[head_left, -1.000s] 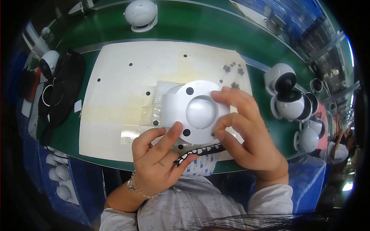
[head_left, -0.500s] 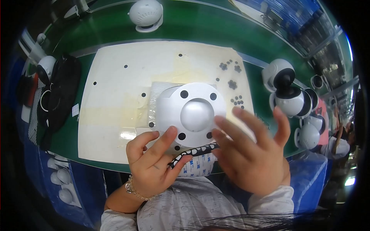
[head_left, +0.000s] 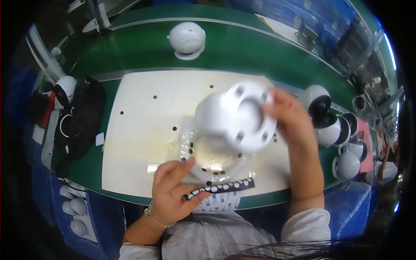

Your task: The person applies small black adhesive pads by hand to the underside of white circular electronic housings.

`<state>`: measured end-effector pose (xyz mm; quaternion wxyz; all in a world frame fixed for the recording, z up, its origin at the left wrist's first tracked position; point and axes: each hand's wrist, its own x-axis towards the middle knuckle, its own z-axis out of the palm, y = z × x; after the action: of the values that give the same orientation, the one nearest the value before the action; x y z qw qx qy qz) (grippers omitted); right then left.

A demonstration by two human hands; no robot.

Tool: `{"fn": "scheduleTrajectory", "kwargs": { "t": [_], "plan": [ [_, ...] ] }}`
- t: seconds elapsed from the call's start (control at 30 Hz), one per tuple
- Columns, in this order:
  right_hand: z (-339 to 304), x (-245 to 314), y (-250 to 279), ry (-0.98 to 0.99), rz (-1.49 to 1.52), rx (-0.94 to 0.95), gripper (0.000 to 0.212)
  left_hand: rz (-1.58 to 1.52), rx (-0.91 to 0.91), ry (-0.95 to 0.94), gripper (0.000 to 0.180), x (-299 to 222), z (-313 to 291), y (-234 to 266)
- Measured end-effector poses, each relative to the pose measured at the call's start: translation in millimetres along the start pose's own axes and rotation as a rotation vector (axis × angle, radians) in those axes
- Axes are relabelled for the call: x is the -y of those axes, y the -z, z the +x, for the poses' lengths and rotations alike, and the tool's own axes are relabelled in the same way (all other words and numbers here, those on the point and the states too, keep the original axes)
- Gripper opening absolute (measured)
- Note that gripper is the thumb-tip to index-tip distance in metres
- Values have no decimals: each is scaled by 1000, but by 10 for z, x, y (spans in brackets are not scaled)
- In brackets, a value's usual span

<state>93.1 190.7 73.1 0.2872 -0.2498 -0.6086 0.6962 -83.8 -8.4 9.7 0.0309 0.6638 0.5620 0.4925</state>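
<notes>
My right hand [head_left: 289, 116] grips a white security camera [head_left: 213, 116] by the edge of its round base. The camera is raised above the board, tilted and blurred by motion. Its base faces me, with a round recess in the middle and dark round pads near the rim. Below, my left hand [head_left: 173, 193] pinches one end of a black strip [head_left: 234, 185] with white round spots between thumb and fingers. A clear plastic-wrapped pad [head_left: 187, 138], dotted with small black discs, lies under the camera on the pale board [head_left: 134, 143].
Several white cameras with black fronts [head_left: 326, 130] stand along the right side. Another white camera [head_left: 187, 40] stands on the green surface [head_left: 242, 45] at the back. A black bag [head_left: 89, 117] lies at the left. Loose black dots [head_left: 174, 128] are scattered over the board.
My right hand, empty before, has taken hold of the camera's base. The camera has come up off the pad and tilted. My left hand keeps the strip.
</notes>
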Motion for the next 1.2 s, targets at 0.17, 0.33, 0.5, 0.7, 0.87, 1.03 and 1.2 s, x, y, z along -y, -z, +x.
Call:
{"fn": "scheduleTrajectory", "kwargs": {
  "t": [0.17, 0.33, 0.5, 0.7, 0.87, 1.03, 1.2],
  "plan": [
    [997, -206, 303, 406, -1097, -523, 17, -266, 186, 517, 16, 147, -128, 32],
    [1650, -933, 1029, 510, -1928, -677, 14, -401, 164, 455, 15, 141, -97, 5],
    [1875, -733, 550, -217, -1989, -377, 21, -530, 254, 501, 16, 168, -117, 101],
    [2308, -1045, 127, 453, -1490, -39, 36, -615, 318, 542, 23, 195, -152, 91],
    [2228, -787, 135, 527, -1457, -309, 29, -562, 292, 485, 22, 173, -143, 96],
    [1366, -328, -191, 622, -1073, -447, 23, -520, 254, 495, 20, 154, -200, 77],
    [268, 76, -312, 295, -186, -122, 23, -469, 133, 397, 17, 147, -211, 64]
  ]
}}
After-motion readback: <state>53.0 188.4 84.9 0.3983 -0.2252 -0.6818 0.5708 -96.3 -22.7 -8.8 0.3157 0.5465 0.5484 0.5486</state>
